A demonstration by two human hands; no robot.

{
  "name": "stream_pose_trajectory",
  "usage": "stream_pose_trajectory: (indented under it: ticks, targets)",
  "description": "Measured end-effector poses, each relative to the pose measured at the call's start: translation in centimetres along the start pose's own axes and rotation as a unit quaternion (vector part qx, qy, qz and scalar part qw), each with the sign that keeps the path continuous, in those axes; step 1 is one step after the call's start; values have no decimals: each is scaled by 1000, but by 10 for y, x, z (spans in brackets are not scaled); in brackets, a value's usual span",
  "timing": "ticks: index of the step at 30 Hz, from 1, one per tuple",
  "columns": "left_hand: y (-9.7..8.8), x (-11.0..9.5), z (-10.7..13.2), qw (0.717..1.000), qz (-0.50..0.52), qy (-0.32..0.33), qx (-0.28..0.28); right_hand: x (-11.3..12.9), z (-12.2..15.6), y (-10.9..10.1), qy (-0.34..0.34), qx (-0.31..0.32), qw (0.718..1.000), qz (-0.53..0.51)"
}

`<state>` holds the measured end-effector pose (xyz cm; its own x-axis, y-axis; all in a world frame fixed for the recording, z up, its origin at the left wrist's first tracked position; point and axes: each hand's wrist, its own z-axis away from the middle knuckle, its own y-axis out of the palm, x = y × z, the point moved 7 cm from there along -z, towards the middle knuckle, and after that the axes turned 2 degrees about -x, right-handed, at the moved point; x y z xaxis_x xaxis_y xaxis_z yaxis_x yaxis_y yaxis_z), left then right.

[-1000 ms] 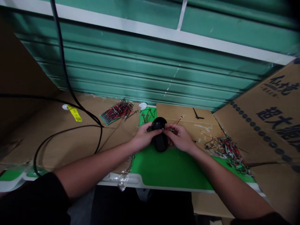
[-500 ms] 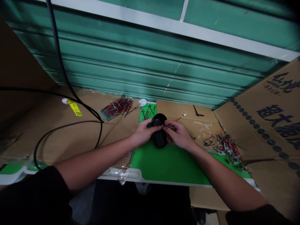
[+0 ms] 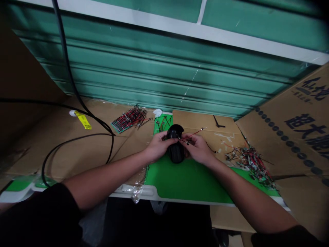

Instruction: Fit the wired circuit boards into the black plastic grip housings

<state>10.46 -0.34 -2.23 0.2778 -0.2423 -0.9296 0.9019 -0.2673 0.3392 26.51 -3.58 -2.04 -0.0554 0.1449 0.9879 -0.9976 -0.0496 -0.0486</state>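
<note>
My left hand (image 3: 159,146) is closed round the left side of a rounded black plastic housing (image 3: 176,152), its thumb lying across the front. The housing stands upright over the green tabletop (image 3: 190,181). At its right edge my right hand (image 3: 197,148) pinches a thin wired part (image 3: 188,142) with red and black leads. One red lead (image 3: 197,131) sticks out up and to the right, with a small shiny piece at its end. A dark lead hangs from the right side of that hand. The fingers behind the housing are hidden.
Wired green circuit boards (image 3: 131,118) lie on cardboard at the left, and a few more wires (image 3: 163,122) sit behind the housing. A tangled heap of wired parts (image 3: 254,163) is at the right. Black cables (image 3: 87,111) cross the left side. A cardboard box wall (image 3: 290,127) stands right.
The pinched wired part has turned slightly and its red leads show more plainly. Both hands stay at the housing. The whole view has shifted a little.
</note>
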Motion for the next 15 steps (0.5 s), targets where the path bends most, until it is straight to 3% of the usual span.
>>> stream_pose_trajectory:
  ticks: [15]
  targets:
    - [2,-1,0,999,-15,24,19,5,1,-2,-25,-28,999,27]
